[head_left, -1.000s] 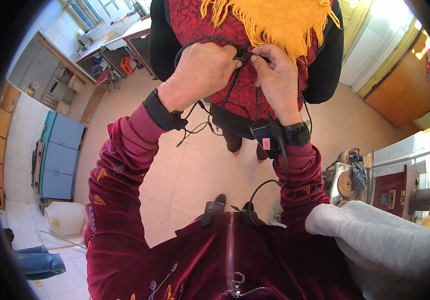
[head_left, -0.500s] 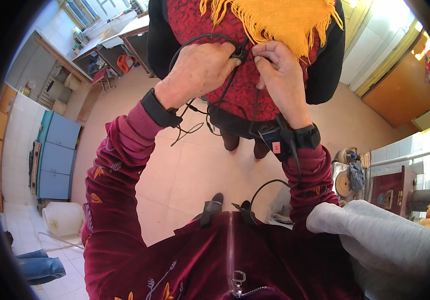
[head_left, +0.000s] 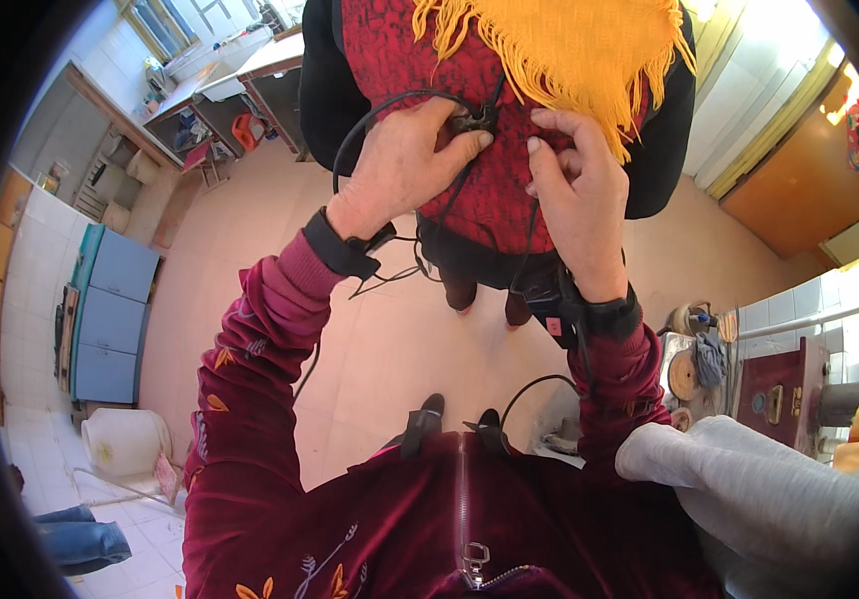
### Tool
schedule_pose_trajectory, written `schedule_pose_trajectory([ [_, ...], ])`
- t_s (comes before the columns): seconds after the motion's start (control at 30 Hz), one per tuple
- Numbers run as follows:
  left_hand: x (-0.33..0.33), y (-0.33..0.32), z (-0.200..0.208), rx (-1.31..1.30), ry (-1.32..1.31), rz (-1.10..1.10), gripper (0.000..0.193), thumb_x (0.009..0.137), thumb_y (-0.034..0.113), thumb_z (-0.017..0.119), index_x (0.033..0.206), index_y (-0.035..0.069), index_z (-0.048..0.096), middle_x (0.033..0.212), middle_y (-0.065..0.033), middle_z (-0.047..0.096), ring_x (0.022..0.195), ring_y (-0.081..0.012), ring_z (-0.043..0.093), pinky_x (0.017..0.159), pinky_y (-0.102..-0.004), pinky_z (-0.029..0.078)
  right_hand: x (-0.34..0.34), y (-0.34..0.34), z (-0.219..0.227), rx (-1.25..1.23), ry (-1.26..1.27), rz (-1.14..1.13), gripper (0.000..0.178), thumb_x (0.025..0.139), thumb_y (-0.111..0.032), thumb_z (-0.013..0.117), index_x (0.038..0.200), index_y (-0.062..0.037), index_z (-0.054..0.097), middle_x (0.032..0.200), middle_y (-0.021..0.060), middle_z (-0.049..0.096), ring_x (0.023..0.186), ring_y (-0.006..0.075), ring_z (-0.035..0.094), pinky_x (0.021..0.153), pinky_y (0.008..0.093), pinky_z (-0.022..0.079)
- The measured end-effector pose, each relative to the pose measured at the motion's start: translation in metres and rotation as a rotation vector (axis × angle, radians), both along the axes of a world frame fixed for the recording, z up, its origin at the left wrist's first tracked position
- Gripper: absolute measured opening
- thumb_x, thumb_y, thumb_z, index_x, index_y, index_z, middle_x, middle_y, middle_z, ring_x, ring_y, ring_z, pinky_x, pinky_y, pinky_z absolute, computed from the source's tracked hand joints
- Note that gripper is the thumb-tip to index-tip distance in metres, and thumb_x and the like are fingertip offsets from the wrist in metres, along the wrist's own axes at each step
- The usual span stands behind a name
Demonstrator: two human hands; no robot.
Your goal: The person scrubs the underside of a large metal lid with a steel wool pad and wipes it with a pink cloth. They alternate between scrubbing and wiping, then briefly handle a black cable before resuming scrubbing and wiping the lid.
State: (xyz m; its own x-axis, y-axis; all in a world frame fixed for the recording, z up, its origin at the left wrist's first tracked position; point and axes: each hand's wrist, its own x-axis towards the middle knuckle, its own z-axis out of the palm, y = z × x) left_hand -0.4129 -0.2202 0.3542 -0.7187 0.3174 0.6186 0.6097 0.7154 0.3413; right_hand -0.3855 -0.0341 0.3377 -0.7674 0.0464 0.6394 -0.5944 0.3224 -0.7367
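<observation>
A person stands facing me in a red-and-black patterned garment (head_left: 400, 60) with black sleeves and a fringed yellow shawl (head_left: 589, 45). My left hand (head_left: 405, 160) is closed on a small black clip-like piece (head_left: 471, 122) with a black cable looping from it, held against the garment's front. Just to its right is my right hand (head_left: 584, 190), apart from the clip, its thumb and forefinger tips separated and the other fingers curled. A thin black cord (head_left: 527, 230) runs down from those curled fingers; their exact hold is partly hidden. Black bands with small devices sit on both my wrists.
Blue cabinets (head_left: 110, 309) and a white bucket (head_left: 125, 439) stand at the left. A counter with a sink (head_left: 225, 80) is at the far left. To the right are a dark red box (head_left: 774, 389), a stove area and grey cloth (head_left: 749, 479). Loose cables hang between us.
My right hand has drawn away from the black clip, down and to the right, with its thumb and forefinger parting. My left hand has shifted slightly right and down, still holding the clip.
</observation>
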Motion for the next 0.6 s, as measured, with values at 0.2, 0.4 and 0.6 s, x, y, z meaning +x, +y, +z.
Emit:
schedule_pose_trajectory([
  [0.2, 0.002, 0.001, -0.005, 0.066, -0.061, 0.013, 0.03, 0.085, 0.023, 0.071, 0.1, -0.001, 0.062, 0.068, -0.0105, 0.063, 0.058, -0.0168, 0.058, 0.055, -0.0296, 0.044, -0.004, -0.004, -0.006, 0.043, 0.118, -0.098, 0.023, 0.088, -0.002, 0.063, 0.11, -0.0011, 0.061, 0.066, 0.0016, 0.062, 0.057, 0.0046, 0.057, 0.053, 0.0199, 0.044],
  [0.4, 0.001, 0.004, -0.008, 0.19, -0.095, -0.015, 0.026, 0.086, 0.024, 0.068, 0.096, 0.001, 0.064, 0.072, -0.0147, 0.064, 0.064, -0.0291, 0.063, 0.058, -0.0358, 0.048, -0.004, 0.0, -0.001, -0.059, 0.118, -0.129, 0.026, 0.086, -0.001, 0.064, 0.112, -0.0035, 0.061, 0.074, 0.0021, 0.063, 0.056, 0.0065, 0.054, 0.055, 0.0196, 0.045],
  [0.6, 0.006, 0.001, -0.01, 0.242, -0.03, -0.029, 0.02, 0.086, 0.019, 0.067, 0.092, 0.0, 0.064, 0.073, -0.0152, 0.064, 0.062, -0.0286, 0.062, 0.058, -0.0338, 0.048, -0.023, 0.011, 0.026, 0.316, 0.483, -0.309, 0.042, 0.082, 0.001, 0.067, 0.122, -0.0099, 0.06, 0.1, 0.0067, 0.062, 0.067, 0.0105, 0.059, 0.061, 0.0221, 0.048],
])
